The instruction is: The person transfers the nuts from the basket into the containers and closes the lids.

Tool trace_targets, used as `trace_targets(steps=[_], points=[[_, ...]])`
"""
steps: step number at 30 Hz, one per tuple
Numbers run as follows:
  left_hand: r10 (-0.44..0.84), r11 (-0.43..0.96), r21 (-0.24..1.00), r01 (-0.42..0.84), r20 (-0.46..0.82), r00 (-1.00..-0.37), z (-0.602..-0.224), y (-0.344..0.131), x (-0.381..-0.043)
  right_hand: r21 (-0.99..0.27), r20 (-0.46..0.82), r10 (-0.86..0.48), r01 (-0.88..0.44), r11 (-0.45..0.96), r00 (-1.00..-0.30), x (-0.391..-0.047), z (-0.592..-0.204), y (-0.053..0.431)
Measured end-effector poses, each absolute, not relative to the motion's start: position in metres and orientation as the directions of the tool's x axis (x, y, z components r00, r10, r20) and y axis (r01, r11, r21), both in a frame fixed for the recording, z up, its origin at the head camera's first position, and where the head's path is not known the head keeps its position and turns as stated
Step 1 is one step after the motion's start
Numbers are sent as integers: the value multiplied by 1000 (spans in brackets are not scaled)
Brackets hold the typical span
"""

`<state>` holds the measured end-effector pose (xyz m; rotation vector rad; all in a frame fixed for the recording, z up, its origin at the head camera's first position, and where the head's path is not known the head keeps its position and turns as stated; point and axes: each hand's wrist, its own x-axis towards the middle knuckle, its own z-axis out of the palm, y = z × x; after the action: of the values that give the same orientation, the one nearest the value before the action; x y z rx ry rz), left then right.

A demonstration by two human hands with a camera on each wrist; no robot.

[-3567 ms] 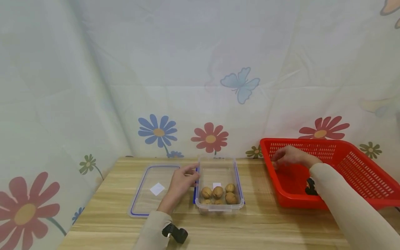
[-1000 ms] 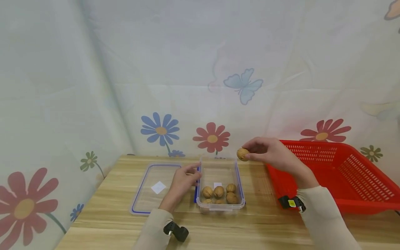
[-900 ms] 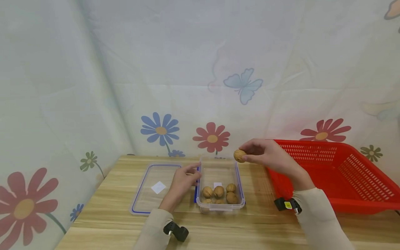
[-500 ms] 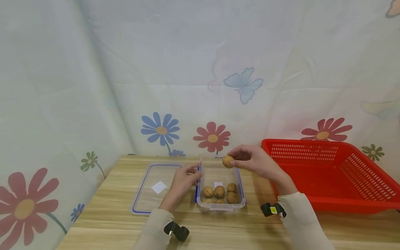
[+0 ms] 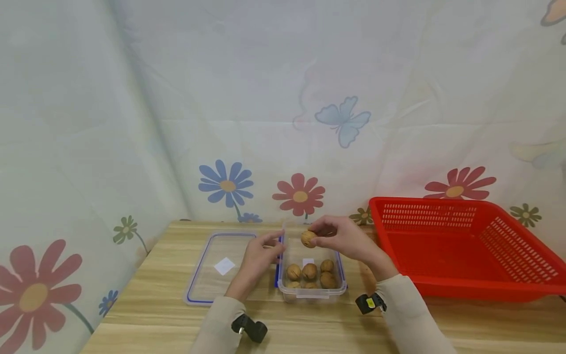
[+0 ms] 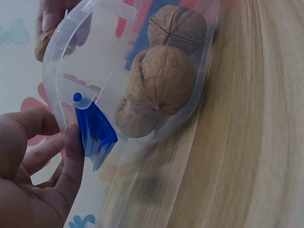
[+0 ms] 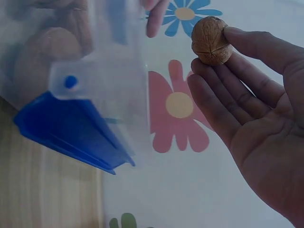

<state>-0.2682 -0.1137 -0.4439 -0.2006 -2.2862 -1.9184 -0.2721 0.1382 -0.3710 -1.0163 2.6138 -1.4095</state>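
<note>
My right hand [image 5: 347,240] pinches a round tan walnut [image 5: 308,239] between thumb and fingertips. The walnut is held over the far part of a clear plastic food container [image 5: 311,293], clear of its floor. In the right wrist view the thumb presses the walnut [image 7: 212,42] from one side. Several walnuts [image 5: 309,271] lie in the near half of the container, beside a small white label. My left hand [image 5: 258,255] is at the container's left side, its fingertips touching near the rim and the blue side clip [image 6: 95,133]; it carries nothing.
A blue-edged clear lid [image 5: 203,275] with a white label lies flat on the wooden table [image 5: 318,329], left of the container. A large red slotted basket [image 5: 468,290] stands to the right. A flowered cloth [image 5: 247,98] hangs behind the table.
My right hand has come out of the red basket with a walnut and moved left and down over the container. My left hand keeps its place at the container's side.
</note>
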Motion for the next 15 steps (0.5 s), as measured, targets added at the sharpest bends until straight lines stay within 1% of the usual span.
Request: trace_targets(steps=[8, 15], points=[[22, 186, 962, 201, 200, -980, -442, -115, -268, -740, 260, -547, -528, 417, -796, -276, -386, 126], [24, 171, 966, 196, 194, -981, -442, -115, -267, -724, 249, -566, -540, 430, -786, -279, -403, 115]])
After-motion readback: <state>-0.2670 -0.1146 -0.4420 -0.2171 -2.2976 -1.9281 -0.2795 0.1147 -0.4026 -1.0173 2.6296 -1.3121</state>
